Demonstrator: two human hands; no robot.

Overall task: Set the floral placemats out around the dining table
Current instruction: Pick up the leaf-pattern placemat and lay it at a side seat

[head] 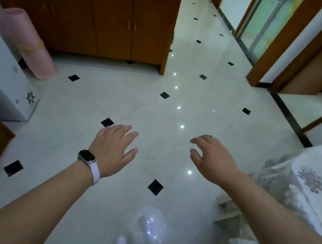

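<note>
Neither grip holds anything: left hand and right hand hover spread and relaxed above the floor. No placemats show; the cloth-draped worktop lies right of the right hand. Best turn there first, I'd judge.

light: dim, cool indoor | glare: ceiling lamps reflecting as bright dots on glossy floor | blur: edges smearing | distortion: wide-angle bending doorframes
</note>
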